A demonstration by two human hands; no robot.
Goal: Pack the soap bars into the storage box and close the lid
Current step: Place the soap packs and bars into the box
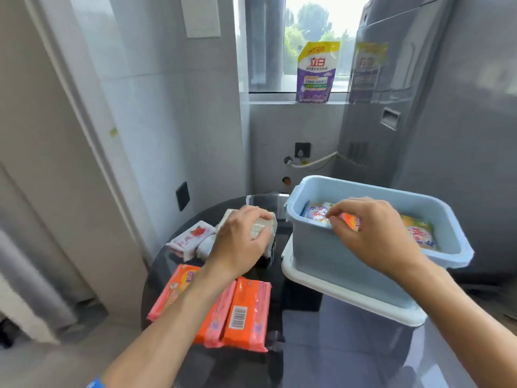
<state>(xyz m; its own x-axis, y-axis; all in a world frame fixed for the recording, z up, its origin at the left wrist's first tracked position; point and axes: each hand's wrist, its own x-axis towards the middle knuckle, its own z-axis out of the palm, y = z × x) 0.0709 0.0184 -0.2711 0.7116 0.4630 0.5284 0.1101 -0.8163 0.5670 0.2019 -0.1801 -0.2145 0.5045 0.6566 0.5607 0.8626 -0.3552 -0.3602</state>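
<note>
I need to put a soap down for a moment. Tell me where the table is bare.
Bare glass table in front of the blue box, right of the orange soap packs. The far left is crowded: pink soap, and the left hand on a white bar.

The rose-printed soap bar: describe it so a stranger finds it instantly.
Start at the round dark table, left of the blue storage box. At its far edge lies the rose soap bar, the only white wrapper with a red flower; the orange packs lie nearer.

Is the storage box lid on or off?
Off. The blue storage box is open-topped, soap packs visible inside; it sits on the white lid.
</note>
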